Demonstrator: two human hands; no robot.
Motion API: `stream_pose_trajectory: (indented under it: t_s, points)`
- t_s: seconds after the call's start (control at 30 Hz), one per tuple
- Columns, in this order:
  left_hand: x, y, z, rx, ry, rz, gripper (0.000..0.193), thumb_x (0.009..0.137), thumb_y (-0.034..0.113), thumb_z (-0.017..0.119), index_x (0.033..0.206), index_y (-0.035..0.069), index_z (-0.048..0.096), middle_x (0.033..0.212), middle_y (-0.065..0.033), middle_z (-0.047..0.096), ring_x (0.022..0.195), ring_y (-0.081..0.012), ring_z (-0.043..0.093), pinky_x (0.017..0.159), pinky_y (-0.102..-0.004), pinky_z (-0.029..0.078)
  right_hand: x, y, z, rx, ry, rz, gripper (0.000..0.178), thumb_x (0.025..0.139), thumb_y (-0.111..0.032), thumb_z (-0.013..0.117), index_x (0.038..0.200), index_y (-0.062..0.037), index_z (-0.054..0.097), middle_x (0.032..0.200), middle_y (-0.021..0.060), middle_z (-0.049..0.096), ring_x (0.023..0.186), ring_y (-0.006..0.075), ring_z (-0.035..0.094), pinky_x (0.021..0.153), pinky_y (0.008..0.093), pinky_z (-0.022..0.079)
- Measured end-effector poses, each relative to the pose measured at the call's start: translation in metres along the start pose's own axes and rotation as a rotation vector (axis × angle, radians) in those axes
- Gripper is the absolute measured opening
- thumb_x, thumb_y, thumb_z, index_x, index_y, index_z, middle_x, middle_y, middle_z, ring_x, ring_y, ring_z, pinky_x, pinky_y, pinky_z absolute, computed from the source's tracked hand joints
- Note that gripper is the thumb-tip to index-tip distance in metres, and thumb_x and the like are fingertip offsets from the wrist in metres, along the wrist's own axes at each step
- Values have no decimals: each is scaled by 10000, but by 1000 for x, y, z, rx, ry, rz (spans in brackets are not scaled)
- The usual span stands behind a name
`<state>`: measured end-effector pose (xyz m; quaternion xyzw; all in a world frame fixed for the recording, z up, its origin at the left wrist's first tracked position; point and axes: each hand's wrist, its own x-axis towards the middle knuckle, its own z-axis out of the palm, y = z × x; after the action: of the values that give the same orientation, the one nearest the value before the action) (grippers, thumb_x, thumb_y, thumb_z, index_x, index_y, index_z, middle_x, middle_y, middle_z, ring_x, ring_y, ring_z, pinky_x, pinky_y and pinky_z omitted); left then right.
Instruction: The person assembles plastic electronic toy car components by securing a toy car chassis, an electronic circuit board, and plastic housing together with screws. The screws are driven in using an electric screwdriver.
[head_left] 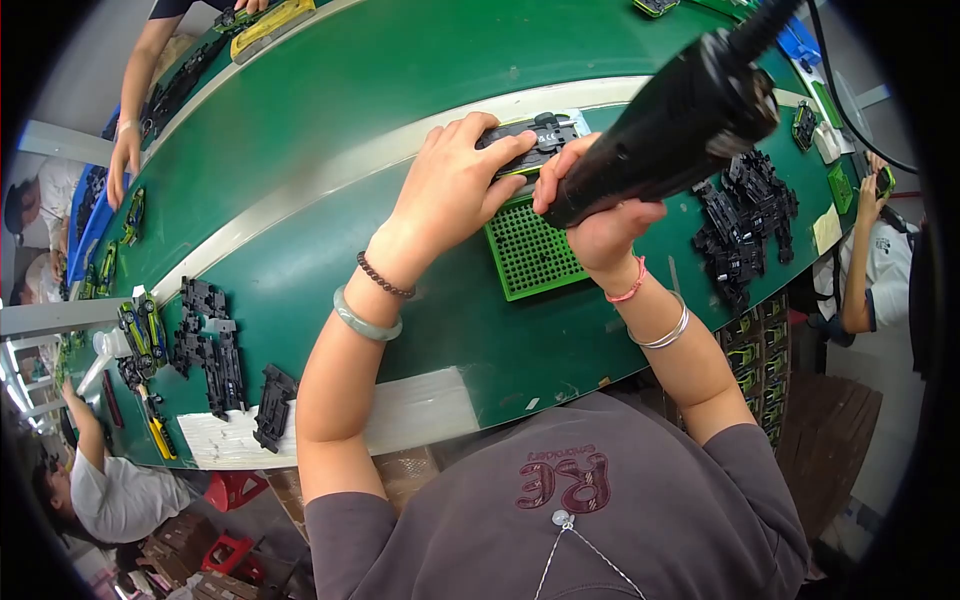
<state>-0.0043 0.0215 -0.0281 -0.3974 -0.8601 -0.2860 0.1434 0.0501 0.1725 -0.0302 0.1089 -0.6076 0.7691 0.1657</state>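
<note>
With the fingers of my left hand (445,185) I hold an upturned toy car (548,133) by its black underside; a green edge shows along it. My right hand (610,225) is wrapped round a black electric screwdriver (665,120), whose cord runs up out of view. Its tip is hidden behind my hand, so I cannot tell whether it touches the car. Just below the car sits a green tray (508,290) with a grid of small dark holes or pieces, partly covered by my right hand.
Black plastic chassis parts lie in a pile (745,220) on the right and a smaller group (210,345) on the left. Green toy cars (143,330) stand farther left. A pale rail (260,215) crosses the green table (430,320). A co-worker's arm (130,110) reaches in at upper left.
</note>
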Motion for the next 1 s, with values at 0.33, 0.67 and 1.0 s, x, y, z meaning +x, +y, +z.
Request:
stream_pose_trajectory:
  t_s: [0.33,0.67,1.0]
  points:
    - [-2,9,0,213,-25,39,412,772,168,629,1178,204,566,1083,-149,510,966,-308,513,829,-398,413,33,-37,-16,104,56,-122,1020,539,-934,205,830,6,471,596,104,508,518,186,520,501,296,458]
    - [2,16,-2,166,-56,7,420,778,155,624,1189,205,556,1079,-157,502,965,-307,514,827,-396,412,81,-27,-31,-46,129,-181,961,584,-915,194,828,-35,495,584,106,528,506,198,517,492,301,445]
    - [3,15,-3,153,-76,-2,408,783,157,623,1184,197,558,1098,-168,499,981,-323,509,845,-403,408,83,-11,-31,-75,49,-129,908,611,-894,267,790,-33,492,552,87,498,489,180,504,479,276,418]
